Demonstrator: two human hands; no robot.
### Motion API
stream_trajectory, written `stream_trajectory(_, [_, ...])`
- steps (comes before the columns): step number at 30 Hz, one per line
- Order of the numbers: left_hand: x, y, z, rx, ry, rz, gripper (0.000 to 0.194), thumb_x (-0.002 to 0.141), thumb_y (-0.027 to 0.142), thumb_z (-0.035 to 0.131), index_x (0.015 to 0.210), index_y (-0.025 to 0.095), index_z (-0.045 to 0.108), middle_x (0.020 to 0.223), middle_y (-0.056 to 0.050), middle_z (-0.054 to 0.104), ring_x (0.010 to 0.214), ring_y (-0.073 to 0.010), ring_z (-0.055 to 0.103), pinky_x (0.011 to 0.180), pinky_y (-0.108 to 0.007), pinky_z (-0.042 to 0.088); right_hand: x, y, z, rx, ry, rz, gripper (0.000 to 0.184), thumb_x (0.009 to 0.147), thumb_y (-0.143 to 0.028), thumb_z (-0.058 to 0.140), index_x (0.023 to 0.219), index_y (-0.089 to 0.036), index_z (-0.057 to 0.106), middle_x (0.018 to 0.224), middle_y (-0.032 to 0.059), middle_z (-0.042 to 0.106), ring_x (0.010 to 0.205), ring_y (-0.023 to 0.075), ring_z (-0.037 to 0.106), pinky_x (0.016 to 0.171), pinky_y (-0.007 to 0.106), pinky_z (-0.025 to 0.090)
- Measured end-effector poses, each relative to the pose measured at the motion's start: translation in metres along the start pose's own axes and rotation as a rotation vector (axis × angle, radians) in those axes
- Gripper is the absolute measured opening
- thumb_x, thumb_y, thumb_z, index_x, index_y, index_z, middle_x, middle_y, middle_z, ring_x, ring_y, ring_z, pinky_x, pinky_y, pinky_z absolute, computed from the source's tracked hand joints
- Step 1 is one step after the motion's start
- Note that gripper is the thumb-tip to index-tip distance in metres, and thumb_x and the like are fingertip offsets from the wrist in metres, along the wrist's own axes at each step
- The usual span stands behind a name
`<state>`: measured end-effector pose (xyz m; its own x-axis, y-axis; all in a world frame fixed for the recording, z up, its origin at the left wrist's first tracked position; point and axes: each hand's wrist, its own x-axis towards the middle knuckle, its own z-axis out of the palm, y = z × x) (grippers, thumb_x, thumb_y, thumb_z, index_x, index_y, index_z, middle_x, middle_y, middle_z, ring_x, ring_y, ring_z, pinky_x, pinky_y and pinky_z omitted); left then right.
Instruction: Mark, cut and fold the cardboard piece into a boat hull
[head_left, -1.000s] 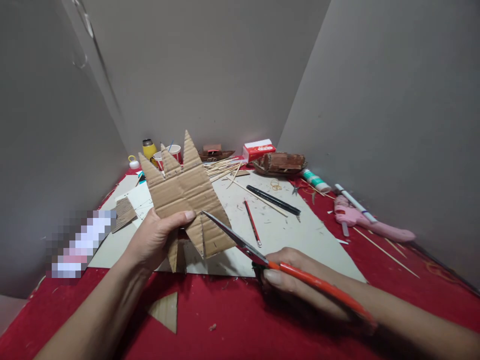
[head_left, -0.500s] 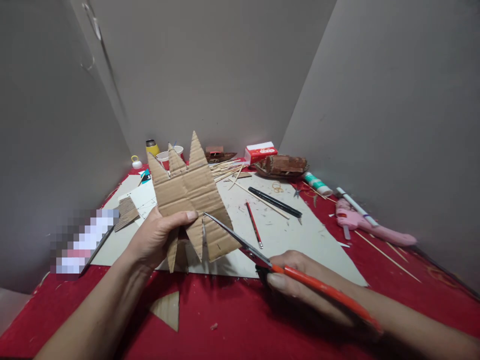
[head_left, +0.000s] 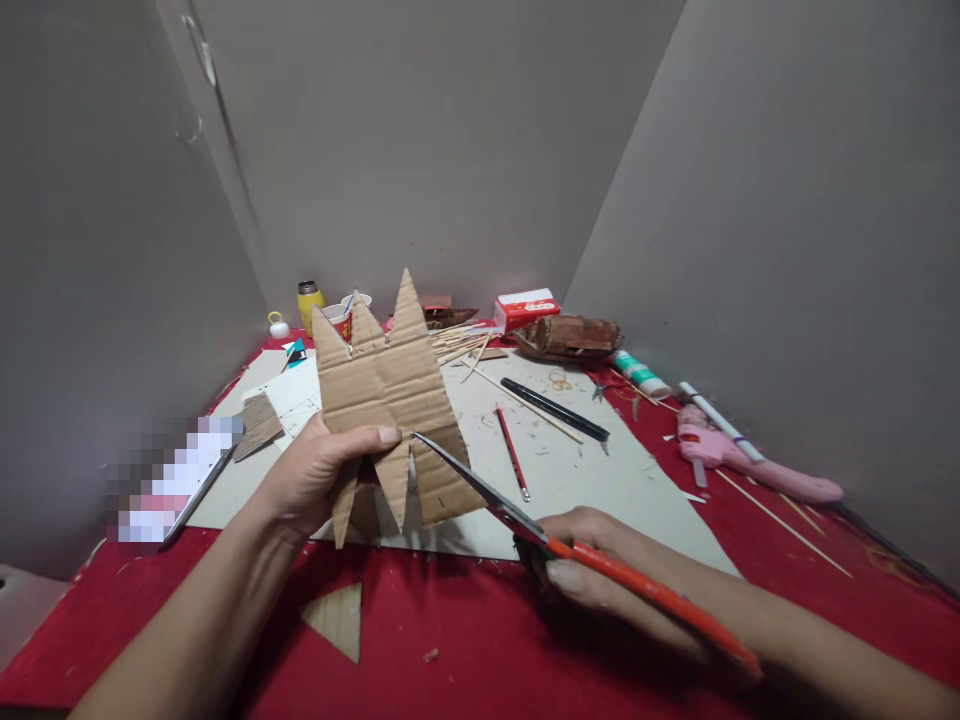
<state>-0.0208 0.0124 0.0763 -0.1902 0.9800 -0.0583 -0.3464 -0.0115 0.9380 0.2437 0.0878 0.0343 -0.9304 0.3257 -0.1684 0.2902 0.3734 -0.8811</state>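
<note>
My left hand (head_left: 330,465) grips a piece of corrugated cardboard (head_left: 382,390) by its lower left, thumb on the front face. Tall pointed teeth stand along the cardboard's top edge, and more points hang from its lower edge. Closed around the orange handles of a pair of scissors (head_left: 517,518) is my right hand (head_left: 592,560). The scissors' blade tips lie at the cardboard near my left thumb, by the top of a slit. Below on the red cloth rests a cut cardboard triangle (head_left: 339,622).
On the pale board (head_left: 630,500) lie a red pencil (head_left: 512,452), a black marker (head_left: 553,408) and thin sticks (head_left: 454,343). A pink glue gun (head_left: 720,445) is at the right, a phone (head_left: 180,490) at the left. Behind stands a brown model boat (head_left: 570,338).
The whole view has shifted slightly, with the objects appearing a little further right. The cardboard sits a bit more upright, and the scissor tips stay at the slit.
</note>
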Motion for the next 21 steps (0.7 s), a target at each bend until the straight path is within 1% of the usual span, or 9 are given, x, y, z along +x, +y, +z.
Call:
stream_trajectory(3, [-0.002,-0.001,0.0,0.073,0.035,0.022,0.053,0.067,0.016,0.078,0.119,0.016,0.068,0.095,-0.007,0.077,0.078,-0.0201,0.072,0.066,-0.026,0.058,0.001,0.002,0.001,-0.009,0.005,-0.028,0.056,0.093,-0.072,0.032,0.072,-0.021,0.036,0.068,-0.0029,0.035,0.06,0.0115,0.03,0.053,0.025,0.029])
stream_trajectory(6, [-0.003,-0.002,-0.001,0.102,0.04,0.017,0.055,0.068,0.019,0.079,0.122,0.016,0.067,0.099,-0.009,0.077,0.082,-0.0224,0.072,0.068,-0.029,0.059,0.002,0.005,0.002,-0.016,0.021,-0.038,0.054,0.094,-0.069,0.034,0.072,-0.02,0.037,0.067,-0.0031,0.036,0.061,0.0113,0.031,0.054,0.025,0.029])
stream_trajectory(10, [-0.003,-0.003,0.001,0.086,0.044,0.015,0.056,0.068,0.019,0.079,0.123,0.018,0.067,0.1,-0.008,0.077,0.085,-0.0237,0.073,0.072,-0.03,0.059,0.002,0.01,0.003,-0.02,0.04,-0.022,0.051,0.094,-0.066,0.041,0.073,-0.02,0.039,0.068,-0.0033,0.037,0.061,0.0111,0.031,0.053,0.024,0.028])
stream_trajectory(13, [-0.003,-0.003,0.002,0.07,0.045,0.015,0.055,0.068,0.019,0.079,0.121,0.019,0.067,0.099,-0.007,0.077,0.086,-0.024,0.073,0.073,-0.031,0.059,0.001,0.013,0.004,0.025,0.045,-0.011,0.049,0.094,-0.064,0.044,0.072,-0.02,0.037,0.067,-0.0041,0.034,0.061,0.0107,0.028,0.052,0.024,0.026])
stream_trajectory(17, [-0.003,-0.002,0.002,0.051,0.039,-0.002,0.056,0.066,0.019,0.079,0.121,0.017,0.067,0.098,-0.008,0.077,0.084,-0.0247,0.073,0.074,-0.033,0.06,0.001,0.015,0.006,0.066,0.049,-0.026,0.05,0.094,-0.064,0.043,0.07,-0.021,0.034,0.065,-0.0051,0.03,0.058,0.0101,0.024,0.05,0.024,0.023])
stream_trajectory(21, [-0.004,-0.001,0.0,0.03,0.038,-0.024,0.057,0.065,0.018,0.08,0.12,0.016,0.067,0.094,-0.008,0.077,0.08,-0.0246,0.073,0.071,-0.032,0.06,0.002,0.014,0.008,0.092,0.053,-0.014,0.053,0.093,-0.067,0.042,0.068,-0.021,0.034,0.064,-0.0055,0.029,0.057,0.0097,0.023,0.049,0.024,0.021])
